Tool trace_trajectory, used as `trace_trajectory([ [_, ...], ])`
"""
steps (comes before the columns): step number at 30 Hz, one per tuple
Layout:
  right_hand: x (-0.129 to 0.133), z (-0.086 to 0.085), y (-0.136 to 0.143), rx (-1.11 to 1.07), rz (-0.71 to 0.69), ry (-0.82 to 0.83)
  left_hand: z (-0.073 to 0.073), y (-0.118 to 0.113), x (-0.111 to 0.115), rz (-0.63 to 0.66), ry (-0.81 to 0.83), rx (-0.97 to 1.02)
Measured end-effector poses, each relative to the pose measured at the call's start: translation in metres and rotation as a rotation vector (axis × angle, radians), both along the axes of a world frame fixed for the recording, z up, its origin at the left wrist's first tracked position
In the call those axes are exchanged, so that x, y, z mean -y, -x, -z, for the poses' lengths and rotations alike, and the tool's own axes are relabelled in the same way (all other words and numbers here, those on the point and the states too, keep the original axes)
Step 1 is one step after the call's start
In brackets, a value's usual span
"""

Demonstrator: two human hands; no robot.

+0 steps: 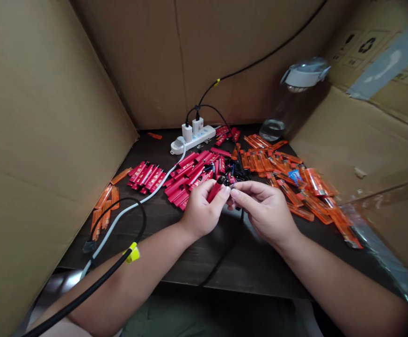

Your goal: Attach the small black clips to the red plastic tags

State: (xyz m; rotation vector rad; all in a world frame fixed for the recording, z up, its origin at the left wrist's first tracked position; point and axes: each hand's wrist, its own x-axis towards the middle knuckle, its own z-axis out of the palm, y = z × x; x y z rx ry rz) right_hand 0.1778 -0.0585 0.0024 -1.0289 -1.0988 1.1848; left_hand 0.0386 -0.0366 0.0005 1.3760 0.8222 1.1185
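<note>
— Fingers of the left hand (201, 211): what is their state?
— Closed around one red lighter (215, 191), thumb along its side. Its black top end points up and away from the palm.
— State of the right hand (267, 211)?
— Thumb and forefinger are drawn close together beside that top end. Whether they grip a small dark part cannot be told at this size.
— Items nearest the fingers?
— Loose red lighters (190, 174) lie just beyond and to the left; small black parts (241, 171) lie directly beyond. Orange translucent lighters (284, 164) spread to the right.
— Items farther out?
— A white power strip (200, 137) sits beyond the fingers, to the left, bearing two white adapters (187, 134). A clear bottle (273, 129) stands beyond and to the right, on the dark table (183, 262).
</note>
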Motion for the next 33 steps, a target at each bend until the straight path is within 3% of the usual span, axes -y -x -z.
trace_trajectory([
  [6, -0.001, 0.001, -0.005, -0.019, 0.045, -0.028, 0.002, 0.002, 0.001, 0.091, 0.001, 0.08],
  [12, -0.004, -0.002, -0.009, -0.051, 0.144, -0.104, 0.012, 0.005, -0.004, 0.072, -0.045, -0.049],
  [18, 0.005, -0.015, -0.005, 0.17, 0.293, -0.255, 0.014, 0.002, -0.005, 0.093, -0.081, -0.04],
  [22, 0.011, -0.016, -0.004, 0.281, 0.284, -0.389, 0.013, -0.001, -0.003, 0.147, -0.073, -0.018],
  [33, 0.006, -0.009, -0.011, 0.477, 0.233, -0.582, 0.01, 0.0, -0.003, 0.031, -0.208, -0.018],
])
